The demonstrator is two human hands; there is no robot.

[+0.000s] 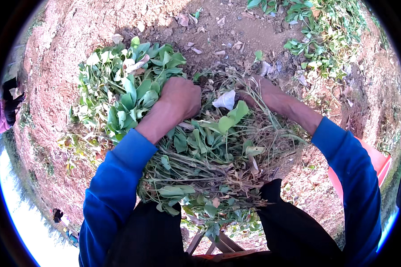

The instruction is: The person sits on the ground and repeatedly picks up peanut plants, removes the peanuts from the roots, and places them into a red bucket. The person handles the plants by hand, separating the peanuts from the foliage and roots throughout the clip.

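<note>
My left hand [180, 98] is curled into a fist at the right side of a heap of green leafy plants [120, 90]. Its fingertips are turned away, so what lies inside the fist is hidden. My right hand [262, 91] is closed around thin plant stems [265, 106], some of which trail down over its fingers. Between the hands hang a pale dry leaf [225, 100] and a broad green leaf [234, 116]. A bundle of uprooted plants [200, 167], with tangled stems and withered leaves, lies across my lap.
Bare reddish soil [67, 36] surrounds me, strewn with dry leaves. More cut plants [334, 40] lie at upper right. A pink-red plastic container [379, 160] stands beyond my right sleeve. Wooden stool legs [225, 245] show between my knees. Part of a person [6, 110] appears at the left rim.
</note>
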